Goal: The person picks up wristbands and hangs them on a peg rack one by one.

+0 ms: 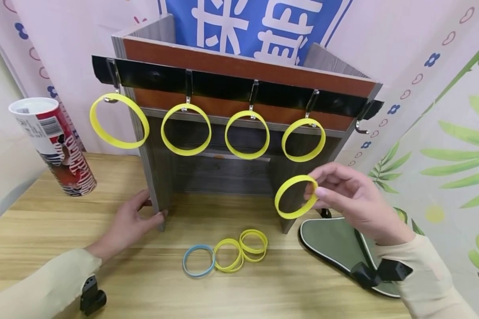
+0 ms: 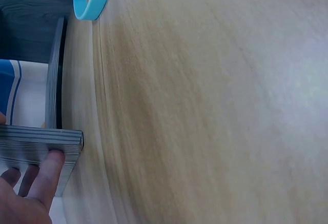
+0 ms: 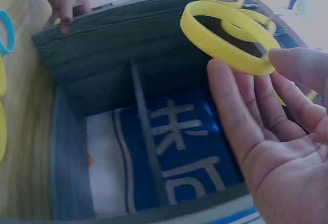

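Observation:
My right hand (image 1: 349, 199) pinches a yellow wristband (image 1: 296, 197) between thumb and fingers, below the hook rail's right part. In the right wrist view the same wristband (image 3: 228, 38) stands out from the fingertips. My left hand (image 1: 129, 223) grips the lower left side panel of a grey wooden shelf (image 1: 155, 177); in the left wrist view its fingers (image 2: 47, 175) lie against that panel. Yellow wristbands hang from the hooks of a black rail (image 1: 219, 87), one of them the leftmost band (image 1: 119, 144). The far right hook (image 1: 361, 126) carries no band.
On the table (image 1: 143, 283) lie a blue wristband (image 1: 198, 275) and several yellow wristbands (image 1: 228, 269) close together. A red and white cardboard can (image 1: 56, 146) stands left of the shelf. At the right lies a green flat case (image 1: 331, 241), partly under the right forearm.

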{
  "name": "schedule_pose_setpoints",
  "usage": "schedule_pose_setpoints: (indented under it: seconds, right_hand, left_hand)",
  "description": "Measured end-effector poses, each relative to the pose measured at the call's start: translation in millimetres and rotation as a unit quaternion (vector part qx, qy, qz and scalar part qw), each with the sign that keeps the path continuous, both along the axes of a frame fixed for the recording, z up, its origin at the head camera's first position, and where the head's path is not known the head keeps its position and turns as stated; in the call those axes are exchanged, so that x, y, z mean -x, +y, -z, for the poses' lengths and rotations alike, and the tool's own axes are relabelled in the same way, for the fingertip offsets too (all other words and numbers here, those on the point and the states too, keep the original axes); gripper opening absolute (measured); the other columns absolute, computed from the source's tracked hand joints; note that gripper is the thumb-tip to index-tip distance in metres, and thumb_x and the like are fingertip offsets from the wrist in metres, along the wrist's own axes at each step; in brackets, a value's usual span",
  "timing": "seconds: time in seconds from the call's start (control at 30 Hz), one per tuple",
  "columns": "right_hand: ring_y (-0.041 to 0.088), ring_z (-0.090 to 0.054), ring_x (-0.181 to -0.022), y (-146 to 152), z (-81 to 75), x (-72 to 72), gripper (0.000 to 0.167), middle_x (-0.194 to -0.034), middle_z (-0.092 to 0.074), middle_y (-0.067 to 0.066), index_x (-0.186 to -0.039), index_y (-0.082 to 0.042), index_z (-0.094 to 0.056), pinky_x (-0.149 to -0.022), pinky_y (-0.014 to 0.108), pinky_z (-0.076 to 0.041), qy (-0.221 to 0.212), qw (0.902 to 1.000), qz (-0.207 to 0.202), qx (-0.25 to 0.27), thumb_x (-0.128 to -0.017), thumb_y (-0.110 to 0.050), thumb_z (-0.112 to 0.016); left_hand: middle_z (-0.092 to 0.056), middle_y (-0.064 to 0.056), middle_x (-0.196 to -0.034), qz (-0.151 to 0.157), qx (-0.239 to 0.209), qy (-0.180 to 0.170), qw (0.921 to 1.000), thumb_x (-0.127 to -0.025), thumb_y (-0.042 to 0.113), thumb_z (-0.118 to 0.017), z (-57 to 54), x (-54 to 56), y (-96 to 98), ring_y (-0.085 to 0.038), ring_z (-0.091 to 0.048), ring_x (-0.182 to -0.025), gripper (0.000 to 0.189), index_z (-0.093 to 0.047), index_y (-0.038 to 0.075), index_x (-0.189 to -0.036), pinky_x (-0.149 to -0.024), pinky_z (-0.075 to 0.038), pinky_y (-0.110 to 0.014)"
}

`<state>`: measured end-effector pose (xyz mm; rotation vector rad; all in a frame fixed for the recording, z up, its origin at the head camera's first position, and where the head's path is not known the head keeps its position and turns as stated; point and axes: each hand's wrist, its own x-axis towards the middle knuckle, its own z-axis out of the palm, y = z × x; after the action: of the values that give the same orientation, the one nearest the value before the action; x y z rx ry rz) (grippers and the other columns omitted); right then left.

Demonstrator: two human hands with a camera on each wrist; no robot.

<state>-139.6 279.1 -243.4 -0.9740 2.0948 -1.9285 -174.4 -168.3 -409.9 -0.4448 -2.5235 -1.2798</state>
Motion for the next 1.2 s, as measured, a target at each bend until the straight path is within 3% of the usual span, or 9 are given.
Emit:
schedule_pose_setpoints:
  seconds: [0.13, 0.3, 0.47, 0.6, 0.7, 0.93, 1.2]
  right_hand:
    - [0.020, -0.074, -0.103, 12.4, -7.1, 0.7, 0.037, -0.111, -0.073, 0.012, -0.123, 0.005, -0.061, -0.086, 0.036, -0.064, 0.022, 0.9967, -0.019, 0.076, -0.100, 0.023, -0.039]
    - [0.027, -0.072, -0.106, 23.6, -15.3, 3.9, 0.039, -0.113, -0.073, 0.019, -0.125, 0.012, -0.057, -0.090, 0.041, -0.063, 0.036, 0.9803, -0.034, 0.191, -0.100, 0.025, -0.030]
    - [0.029, -0.071, -0.103, 24.9, -23.5, 6.6, 0.034, -0.109, -0.071, 0.021, -0.123, 0.012, -0.055, -0.089, 0.043, -0.064, 0.043, 0.9625, 0.010, 0.268, -0.102, 0.022, -0.030]
    - [0.028, -0.070, -0.100, 23.1, -26.7, 9.9, 0.027, -0.106, -0.070, 0.019, -0.120, 0.011, -0.055, -0.088, 0.041, -0.064, 0.050, 0.9586, 0.067, 0.272, -0.103, 0.019, -0.035]
    - [0.028, -0.070, -0.100, 23.2, -26.0, 13.3, 0.025, -0.104, -0.070, 0.018, -0.118, 0.011, -0.056, -0.088, 0.041, -0.064, 0.049, 0.9577, 0.084, 0.271, -0.103, 0.018, -0.038]
    - [0.027, -0.071, -0.100, 27.4, -17.6, 18.9, 0.026, -0.104, -0.072, 0.019, -0.117, 0.011, -0.057, -0.087, 0.040, -0.064, 0.041, 0.9577, 0.075, 0.275, -0.102, 0.019, -0.038]
    - [0.027, -0.072, -0.098, 30.0, -13.8, 18.8, 0.025, -0.104, -0.073, 0.019, -0.117, 0.011, -0.056, -0.088, 0.037, -0.063, 0.036, 0.9611, 0.071, 0.265, -0.103, 0.018, -0.037]
  left_hand:
    - [-0.073, -0.020, -0.126, -0.001, -0.001, 0.001, 1.0000, -0.091, 0.009, -0.077, 0.6, -0.9, 0.4, 0.014, -0.053, -0.099, 0.053, -0.061, 0.004, -0.142, -0.084, -0.056, -0.026]
    - [-0.073, -0.020, -0.125, -0.004, -0.001, 0.000, 1.0000, -0.091, 0.009, -0.077, 0.8, -2.0, 0.0, 0.015, -0.053, -0.099, 0.054, -0.060, 0.004, -0.142, -0.083, -0.055, -0.025]
    - [-0.073, -0.019, -0.125, -0.007, 0.001, -0.005, 1.0000, -0.092, 0.010, -0.077, 1.7, -2.6, -0.6, 0.015, -0.053, -0.099, 0.054, -0.060, 0.005, -0.143, -0.084, -0.054, -0.024]
    - [-0.073, -0.019, -0.127, -0.006, 0.003, -0.004, 1.0000, -0.092, 0.010, -0.077, 2.3, -2.8, -0.5, 0.014, -0.052, -0.100, 0.055, -0.059, 0.005, -0.144, -0.086, -0.052, -0.021]
    - [-0.072, -0.019, -0.129, -0.006, 0.004, -0.004, 1.0000, -0.092, 0.010, -0.077, 2.2, -2.5, -0.2, 0.014, -0.052, -0.100, 0.055, -0.059, 0.005, -0.144, -0.087, -0.051, -0.018]
    - [-0.072, -0.019, -0.127, 0.000, 0.004, -0.006, 1.0000, -0.092, 0.010, -0.076, 0.7, -0.3, 0.6, 0.013, -0.053, -0.100, 0.054, -0.059, 0.005, -0.144, -0.085, -0.054, -0.023]
    - [-0.073, -0.020, -0.126, 0.001, -0.002, -0.001, 1.0000, -0.092, 0.009, -0.076, 0.0, 0.2, 0.6, 0.014, -0.054, -0.099, 0.052, -0.060, 0.005, -0.142, -0.085, -0.050, -0.016]
